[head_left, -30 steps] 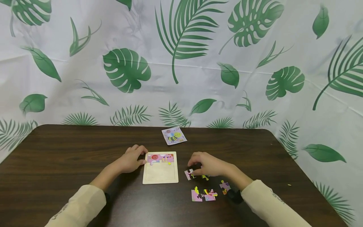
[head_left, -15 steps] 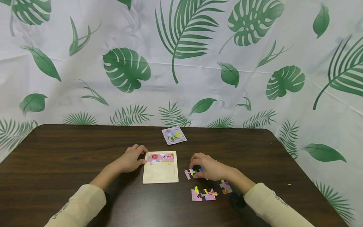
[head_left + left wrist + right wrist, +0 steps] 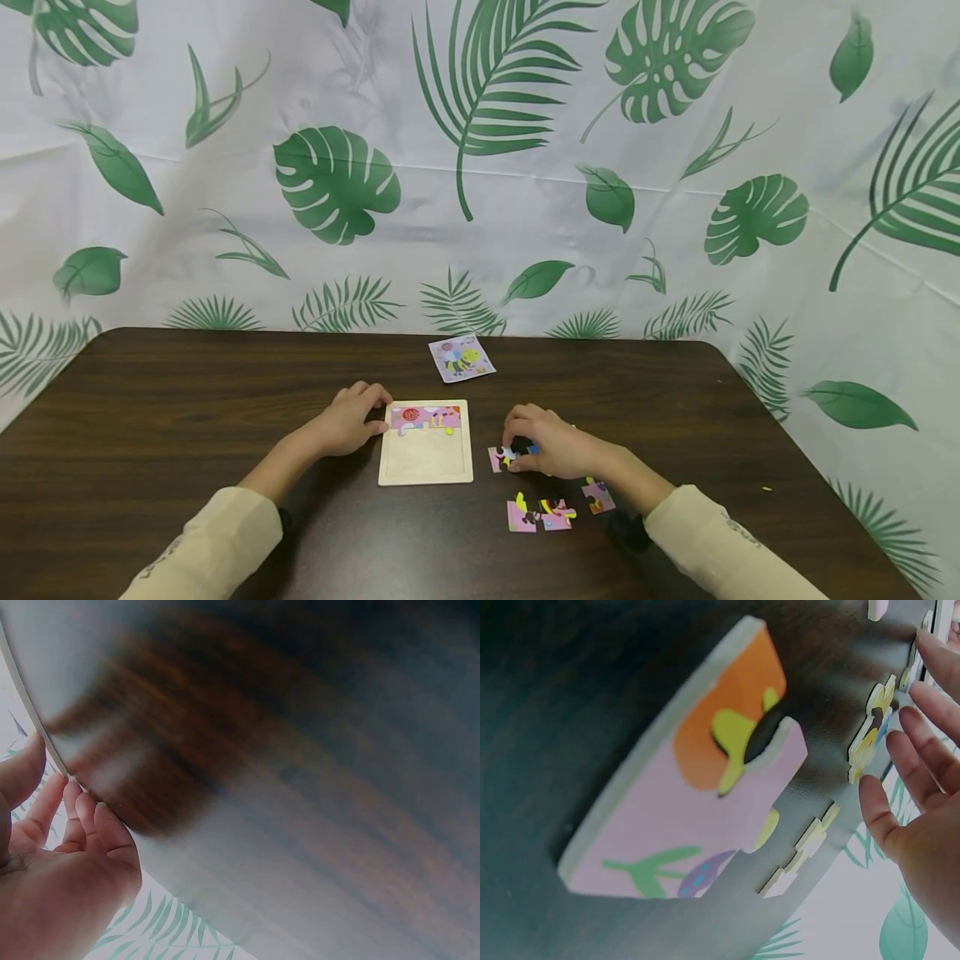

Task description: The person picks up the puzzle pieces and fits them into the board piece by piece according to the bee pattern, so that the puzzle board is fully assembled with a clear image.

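Note:
A square wooden puzzle tray (image 3: pixel 426 481) lies on the table in the head view, its top row filled with pink jigsaw pieces (image 3: pixel 425 417). My left hand (image 3: pixel 347 423) rests at its left side, thumb and index finger touching the rim near the upper corner; the left wrist view shows these fingertips at the table's surface. Right of the tray, my right hand (image 3: pixel 553 442) pinches a pink, white and yellow puzzle piece (image 3: pixel 497 459) between thumb and index finger. Another piece with blue (image 3: pixel 533 449) shows partly beneath the hand. The right wrist view shows the remaining fingers loosely bent (image 3: pixel 926 761).
Nearer the person lie two pink and yellow pieces (image 3: pixel 521 515) side by side. One more piece (image 3: pixel 597 497), orange and pink, lies by the right wrist and looms large in the right wrist view. A bee picture card (image 3: pixel 462 359) lies behind the tray.
My right hand has shifted slightly right and down, uncovering more of the white and yellow on the piece at its fingertips. My left hand and the tray stay where they were.

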Demonstrator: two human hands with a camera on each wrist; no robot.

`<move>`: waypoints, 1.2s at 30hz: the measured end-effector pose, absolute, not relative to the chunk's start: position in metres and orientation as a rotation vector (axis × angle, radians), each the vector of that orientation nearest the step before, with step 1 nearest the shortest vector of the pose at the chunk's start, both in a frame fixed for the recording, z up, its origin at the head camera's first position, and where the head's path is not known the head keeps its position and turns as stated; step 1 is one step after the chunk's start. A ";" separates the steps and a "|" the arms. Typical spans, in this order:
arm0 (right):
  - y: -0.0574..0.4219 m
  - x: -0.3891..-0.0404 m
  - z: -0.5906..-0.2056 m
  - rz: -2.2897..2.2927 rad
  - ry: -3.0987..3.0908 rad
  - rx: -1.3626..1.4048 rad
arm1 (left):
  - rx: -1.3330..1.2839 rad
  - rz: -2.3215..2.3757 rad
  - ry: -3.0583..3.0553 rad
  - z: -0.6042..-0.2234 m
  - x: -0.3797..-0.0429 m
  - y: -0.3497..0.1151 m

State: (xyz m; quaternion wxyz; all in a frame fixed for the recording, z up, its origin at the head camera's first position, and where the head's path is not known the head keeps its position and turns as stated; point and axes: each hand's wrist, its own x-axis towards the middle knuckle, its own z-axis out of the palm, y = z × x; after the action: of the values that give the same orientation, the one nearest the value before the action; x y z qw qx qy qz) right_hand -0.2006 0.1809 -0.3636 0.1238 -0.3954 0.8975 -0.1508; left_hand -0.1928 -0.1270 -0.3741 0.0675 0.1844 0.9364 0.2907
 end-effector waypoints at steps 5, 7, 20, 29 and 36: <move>0.180 -0.200 -0.363 -0.439 2.614 -1.164 | 0.548 0.877 2.822 -0.374 -0.193 -0.127; 0.180 -0.201 -0.363 -0.437 2.616 -1.170 | 0.547 0.877 2.821 -0.374 -0.193 -0.127; 0.180 -0.201 -0.366 -0.439 2.611 -1.172 | 0.535 0.874 2.815 -0.375 -0.193 -0.128; 0.180 -0.201 -0.366 -0.437 2.621 -1.179 | 0.539 0.881 2.811 -0.375 -0.192 -0.128; 0.181 -0.200 -0.366 -0.445 2.631 -1.208 | 0.535 0.875 2.814 -0.374 -0.192 -0.127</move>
State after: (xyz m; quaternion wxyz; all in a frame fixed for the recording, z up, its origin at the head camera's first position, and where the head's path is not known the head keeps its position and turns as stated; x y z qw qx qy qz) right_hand -0.2004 0.1805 -0.3664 0.1061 -0.4101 0.8932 -0.1509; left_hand -0.1919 -0.1271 -0.3736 0.0729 0.1781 0.9370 0.2915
